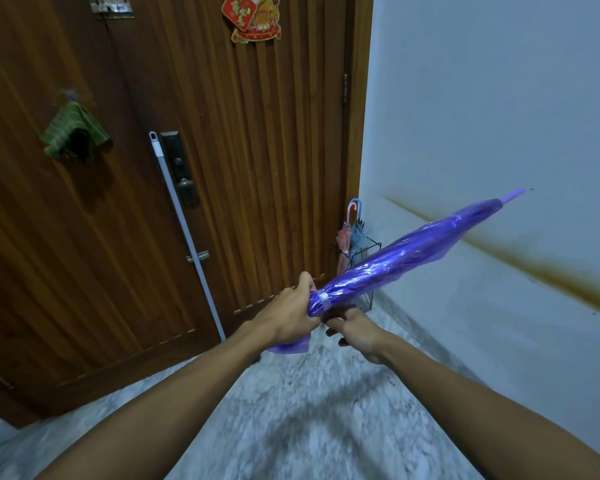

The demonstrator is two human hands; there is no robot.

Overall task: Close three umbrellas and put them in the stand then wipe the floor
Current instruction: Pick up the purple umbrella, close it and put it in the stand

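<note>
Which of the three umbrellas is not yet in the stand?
The purple umbrella, closed and gripped by both hands; the pink umbrella and blue umbrella already stand in the wire stand.

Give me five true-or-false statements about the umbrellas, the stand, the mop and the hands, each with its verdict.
1. The purple umbrella is folded shut. True.
2. Only the left hand holds it. False: the right hand grips it too, at the handle end.
3. The wire stand in the corner is empty. False: a pink umbrella and a blue umbrella stand in it.
4. A mop handle leans against the wooden door. True.
5. The purple umbrella's tip points down at the floor. False: it points up and to the right, toward the wall.
</note>
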